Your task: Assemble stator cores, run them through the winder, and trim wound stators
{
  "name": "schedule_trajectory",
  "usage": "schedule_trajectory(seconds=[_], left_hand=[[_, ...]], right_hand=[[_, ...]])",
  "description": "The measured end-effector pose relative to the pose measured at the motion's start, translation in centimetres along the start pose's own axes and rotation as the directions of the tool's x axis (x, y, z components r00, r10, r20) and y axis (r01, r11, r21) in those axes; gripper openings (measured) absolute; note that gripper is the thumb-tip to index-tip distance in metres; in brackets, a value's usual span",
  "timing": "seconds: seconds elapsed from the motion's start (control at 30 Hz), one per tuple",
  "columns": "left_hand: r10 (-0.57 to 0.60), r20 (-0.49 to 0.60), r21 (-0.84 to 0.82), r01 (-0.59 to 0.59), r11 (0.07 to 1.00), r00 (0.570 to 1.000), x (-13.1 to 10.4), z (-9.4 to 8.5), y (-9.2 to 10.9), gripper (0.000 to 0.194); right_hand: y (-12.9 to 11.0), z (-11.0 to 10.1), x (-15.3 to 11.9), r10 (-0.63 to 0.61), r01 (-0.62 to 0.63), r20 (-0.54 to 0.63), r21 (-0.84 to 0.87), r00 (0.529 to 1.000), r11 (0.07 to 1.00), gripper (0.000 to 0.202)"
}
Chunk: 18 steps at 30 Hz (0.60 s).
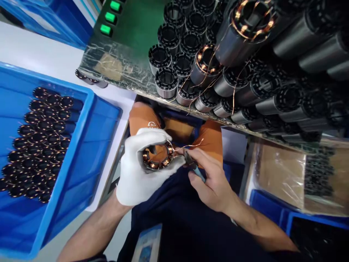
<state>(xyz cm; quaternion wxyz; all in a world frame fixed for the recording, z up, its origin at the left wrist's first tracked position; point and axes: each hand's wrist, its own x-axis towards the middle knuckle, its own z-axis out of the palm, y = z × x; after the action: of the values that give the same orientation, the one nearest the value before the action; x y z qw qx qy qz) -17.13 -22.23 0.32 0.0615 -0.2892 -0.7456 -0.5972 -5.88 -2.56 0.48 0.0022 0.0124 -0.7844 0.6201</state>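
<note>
My left hand (139, 171), in a white glove, is closed around a motor stator (156, 166) with copper windings showing round its open end. The stator is held above my lap. My bare right hand (212, 178) grips a pair of cutting pliers (196, 169) with blue-grey handles. The pliers' jaws are beside the stator's right rim, close to my left thumb. A twisted copper wire end (191, 145) sticks out to the right from the rim, near my right fingertips. Whether the jaws touch the wire, I cannot tell.
Several bare stators (166, 82) crowd the worktable (120, 69) ahead, with a few copper-wound ones (205, 63) among them. On the left, a blue bin (89, 109) holds rows of wound stators (40, 142). Green buttons (110, 17) line the table's far left. A plastic-wrapped box (280, 167) stands at right.
</note>
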Motion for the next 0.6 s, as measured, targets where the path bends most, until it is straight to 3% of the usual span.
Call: schedule_trajectory(seconds=[0.2, 0.37, 0.6], left_hand=[[0.029, 0.084, 0.080, -0.035, 0.996, 0.996, -0.6, -1.3, -0.4, 0.071], [0.027, 0.104, 0.053, -0.033, 0.998, 0.994, -1.0, -1.5, -0.8, 0.067], [0.007, 0.137, 0.065, -0.016, 0.998, 0.991, -0.8, -1.8, -0.2, 0.059]], right_hand=[[0.2, 0.1, -0.1, 0.004, -0.004, 0.028, -0.003, 1.000, 1.000, 0.065], [0.4, 0.0, -0.3, 0.052, -0.052, 0.046, 0.002, 0.998, 0.999, 0.064], [0.0, 0.3, -0.1, 0.020, -0.020, 0.011, -0.004, 1.000, 1.000, 0.068]])
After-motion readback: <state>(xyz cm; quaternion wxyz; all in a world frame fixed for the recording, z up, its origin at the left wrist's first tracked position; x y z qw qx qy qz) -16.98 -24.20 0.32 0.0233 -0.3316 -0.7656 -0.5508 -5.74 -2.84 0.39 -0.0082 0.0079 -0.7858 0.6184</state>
